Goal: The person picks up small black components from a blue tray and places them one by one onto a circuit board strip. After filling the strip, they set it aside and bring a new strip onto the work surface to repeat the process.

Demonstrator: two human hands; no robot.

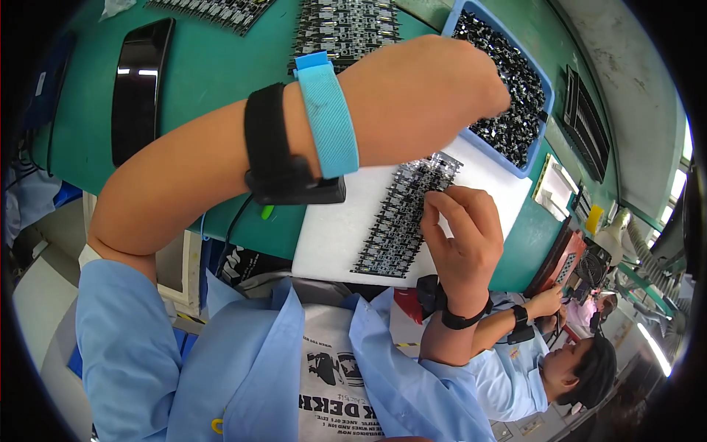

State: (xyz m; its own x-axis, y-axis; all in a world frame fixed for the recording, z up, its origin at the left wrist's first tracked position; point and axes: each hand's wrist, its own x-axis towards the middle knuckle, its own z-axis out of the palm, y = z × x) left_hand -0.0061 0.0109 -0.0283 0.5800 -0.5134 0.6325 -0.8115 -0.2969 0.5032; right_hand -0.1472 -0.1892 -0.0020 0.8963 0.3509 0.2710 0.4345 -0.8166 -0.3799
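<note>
Working two hands (460,236): one blue bin (541,74), three component panels (405,214).

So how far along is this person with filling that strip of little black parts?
Hard to say exactly. Done: the panel on the white pad already carries rows of small black parts along much of its length. In hand: the right hand pinches at the panel's upper end while the left hand reaches into the blue bin of loose parts. Left: more panels lie farther back; their state is unclear.
</note>
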